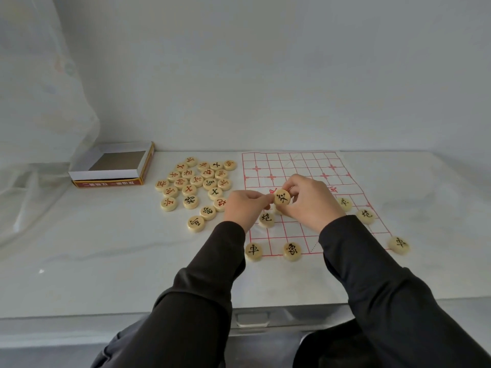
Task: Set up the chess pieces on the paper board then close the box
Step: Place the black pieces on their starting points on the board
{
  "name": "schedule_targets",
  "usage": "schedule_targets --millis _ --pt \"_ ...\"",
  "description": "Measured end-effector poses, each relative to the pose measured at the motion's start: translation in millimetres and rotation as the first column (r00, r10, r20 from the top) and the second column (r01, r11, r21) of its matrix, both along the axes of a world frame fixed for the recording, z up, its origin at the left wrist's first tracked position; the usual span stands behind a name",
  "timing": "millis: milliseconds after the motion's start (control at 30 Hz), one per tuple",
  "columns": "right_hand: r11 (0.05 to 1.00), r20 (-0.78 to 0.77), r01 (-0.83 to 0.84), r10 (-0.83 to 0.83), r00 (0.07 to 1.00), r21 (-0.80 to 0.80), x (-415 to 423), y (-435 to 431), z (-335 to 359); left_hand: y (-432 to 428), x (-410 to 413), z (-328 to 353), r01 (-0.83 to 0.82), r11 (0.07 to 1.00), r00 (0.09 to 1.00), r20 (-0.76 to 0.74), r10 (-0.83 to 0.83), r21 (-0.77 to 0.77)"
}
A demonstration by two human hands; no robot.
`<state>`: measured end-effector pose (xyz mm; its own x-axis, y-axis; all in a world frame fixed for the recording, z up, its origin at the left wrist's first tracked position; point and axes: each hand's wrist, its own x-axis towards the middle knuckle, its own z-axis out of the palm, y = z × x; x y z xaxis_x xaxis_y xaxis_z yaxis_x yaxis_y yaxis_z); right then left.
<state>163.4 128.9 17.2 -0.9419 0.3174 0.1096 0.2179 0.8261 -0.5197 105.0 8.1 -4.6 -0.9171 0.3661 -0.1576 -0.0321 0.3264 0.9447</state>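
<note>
White table (pixel 79 261) is carrying everything. Paper board (pixel 292 166) is lying flat on its right half: a white sheet with a red grid, red cross marks and diagonal lines at the far and near ends. Box (pixel 111 166) is sitting open at far left, well apart from the board. It has white walls, a brown floor and a red-and-yellow outer side; the print is too small to read. Loose pile (pixel 196 181) of pale round wooden discs is lying between box and board, faces up, some characters red, some black. Both hands are hovering over the board's middle. Left hand (pixel 241 205) is pinching the left edge of the held piece (pixel 282 200) with curled fingers. Right hand (pixel 310 203) is gripping its top and right edge, fingers clamped round it. The held piece is tilting its face toward the camera, showing a black character. Black-marked discs are already sitting on the near half: left cannon (pixel 266 218), right cannon (pixel 367 215), soldier (pixel 344 203), left chariot (pixel 253 251), elephant (pixel 292 251) and right chariot (pixel 399 244). The hands are covering the board's centre band, so the red lettering there is only partly showing. The dark sleeves (pixel 372 274) are hiding part of the near edge.
</note>
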Motion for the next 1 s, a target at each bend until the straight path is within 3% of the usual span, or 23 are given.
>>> schedule_targets --millis 133,267,400,500,700,833,1000 --pt "0.999 0.017 -0.044 0.043 0.999 0.012 4.5 6.6 0.3 5.3 0.6 -0.8 0.012 1.000 1.000 0.001 -0.012 0.027" --pt "0.997 0.006 0.018 -0.019 1.000 0.076 8.5 17.4 -1.0 15.9 4.6 0.1 -0.001 0.997 1.000 -0.030 0.004 0.082" --pt "0.985 -0.055 0.117 -0.111 0.992 0.129 11.2 34.6 -5.5 23.8 9.5 -5.0 0.108 0.991 0.971 -0.206 -0.122 -0.076" --pt "0.977 -0.062 0.161 -0.154 0.986 0.136 12.2 47.7 -9.3 23.6 9.5 -10.8 0.119 0.956 0.896 -0.387 -0.220 -0.266" --pt "0.947 -0.131 0.319 -0.321 0.938 -0.040 23.4 82.2 -6.0 22.7 9.1 -24.0 0.117 0.900 0.719 -0.589 -0.369 -0.420" --pt "0.895 -0.081 0.427 -0.439 0.895 -0.132 33.2 105.6 -10.2 24.1 11.6 -27.8 0.118 0.857 0.637 -0.624 -0.452 -0.501" --pt "0.834 -0.042 0.522 -0.536 0.843 -0.179 42.4 126.1 -11.5 23.7 10.2 -28.8 0.123 0.833 0.633 -0.604 -0.484 -0.539"
